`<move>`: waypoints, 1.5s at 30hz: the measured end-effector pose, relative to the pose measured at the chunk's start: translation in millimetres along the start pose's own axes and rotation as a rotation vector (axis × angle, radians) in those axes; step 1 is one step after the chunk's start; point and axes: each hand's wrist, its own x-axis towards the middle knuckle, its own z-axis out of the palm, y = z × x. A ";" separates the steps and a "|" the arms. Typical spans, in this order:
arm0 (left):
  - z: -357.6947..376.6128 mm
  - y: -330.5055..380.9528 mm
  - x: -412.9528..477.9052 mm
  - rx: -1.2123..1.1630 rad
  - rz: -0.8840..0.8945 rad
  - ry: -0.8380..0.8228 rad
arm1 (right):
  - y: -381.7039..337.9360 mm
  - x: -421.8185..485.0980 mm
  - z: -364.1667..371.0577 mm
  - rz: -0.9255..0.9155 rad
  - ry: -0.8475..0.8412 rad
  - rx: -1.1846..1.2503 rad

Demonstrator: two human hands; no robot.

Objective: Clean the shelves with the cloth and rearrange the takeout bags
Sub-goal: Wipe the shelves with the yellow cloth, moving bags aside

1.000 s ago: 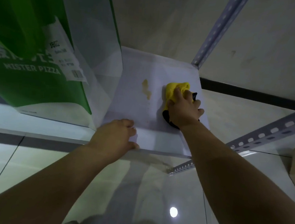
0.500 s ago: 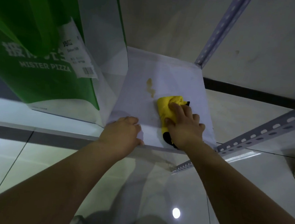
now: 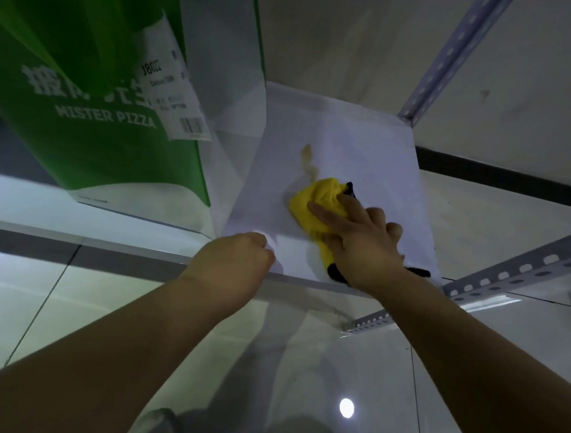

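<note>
A white shelf carries a brownish stain near its middle. My right hand presses a yellow and black cloth flat on the shelf just below the stain, fingers spread over it. My left hand rests on the shelf's front edge with its fingers curled over the lip. A tall green and white takeout bag marked MISTER PIZZA, with a white receipt stuck on it, stands on the shelf's left part, close to the left hand.
Perforated grey metal uprights and a rail frame the shelf at the right. A pale wall with a dark skirting strip lies behind. Glossy floor tiles lie below the shelf.
My right hand has drawn the cloth from the back right of the shelf toward the front and then left, up to the stain's lower end. The left hand has stayed on the front edge.
</note>
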 end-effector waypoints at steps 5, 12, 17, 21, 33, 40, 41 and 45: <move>-0.1 8.5 1.5 0.055 -0.011 -0.006 | -4.3 70.0 1.0 0.190 0.001 0.105; -4.7 11.6 -1.5 0.083 0.025 -0.014 | -14.6 56.1 -0.2 0.174 0.047 0.075; -4.2 10.4 -2.7 0.086 0.032 0.000 | -9.3 21.7 3.2 0.073 0.077 0.088; -3.2 10.9 -3.0 0.043 0.015 0.022 | -10.1 85.8 3.7 0.319 0.026 0.104; 0.1 7.4 -2.8 0.030 0.004 0.025 | -5.8 54.3 5.6 -0.067 0.067 0.063; -1.2 9.6 -3.4 -0.010 0.006 0.047 | 5.7 84.4 -5.4 0.444 0.015 0.139; -1.8 10.1 -3.5 -0.008 0.010 0.038 | -6.8 77.7 -3.2 0.414 0.019 0.129; -4.6 11.5 -3.5 0.024 0.003 0.008 | -22.2 13.8 12.8 0.008 0.076 0.086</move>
